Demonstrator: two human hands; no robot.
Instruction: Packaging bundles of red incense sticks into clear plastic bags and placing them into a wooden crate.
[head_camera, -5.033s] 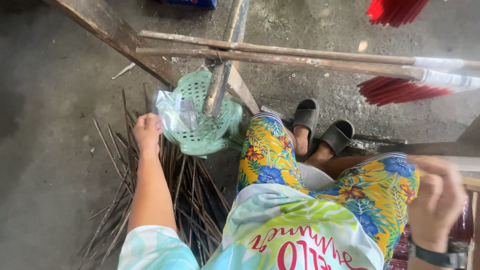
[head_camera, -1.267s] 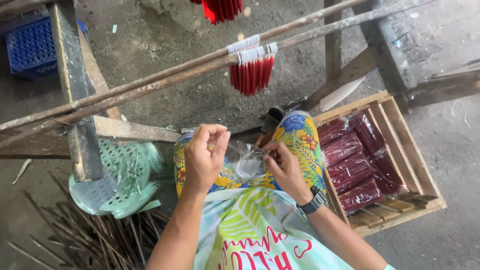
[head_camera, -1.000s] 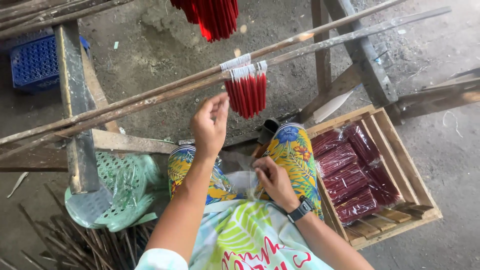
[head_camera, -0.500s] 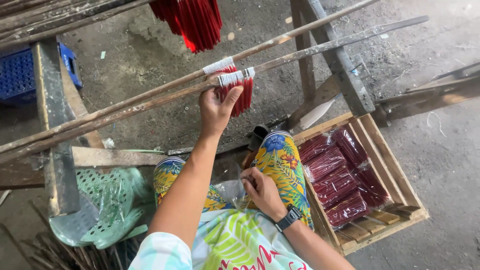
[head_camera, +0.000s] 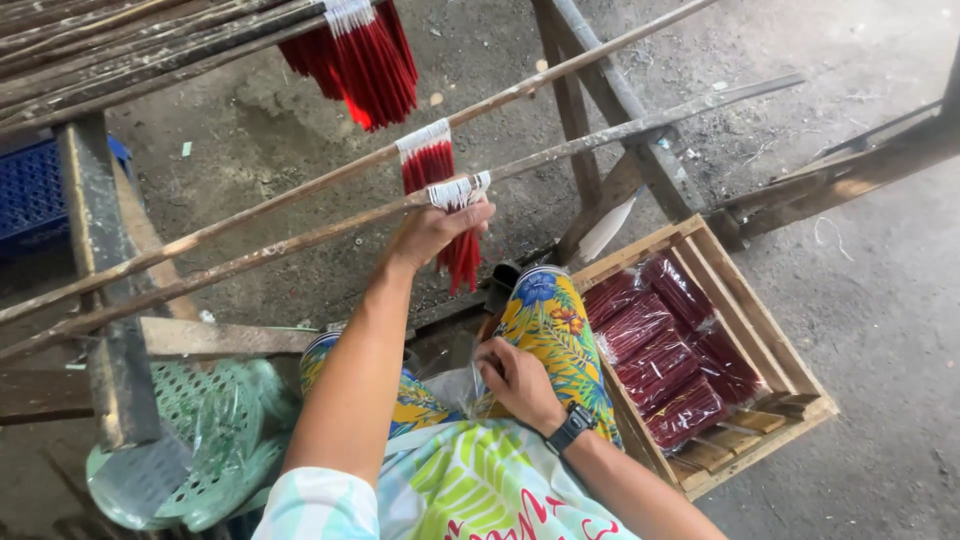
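Observation:
My left hand reaches up and closes around a hanging bundle of red sticks with white tips, which is draped over the nearer wooden pole. A second red bundle hangs from the pole behind it. My right hand rests on my lap against my flowered trousers, pinching a clear plastic bag. A dark watch is on that wrist.
A wooden crate with several wrapped packs of red sticks lies at my right. A green plastic basket sits at my left by a wooden post. More red bundles hang above; a blue crate is far left.
My left hand rose from my lap to the pole and took hold of the hanging red bundle. My right hand stayed on my lap with the plastic bag. The view tilted upward.

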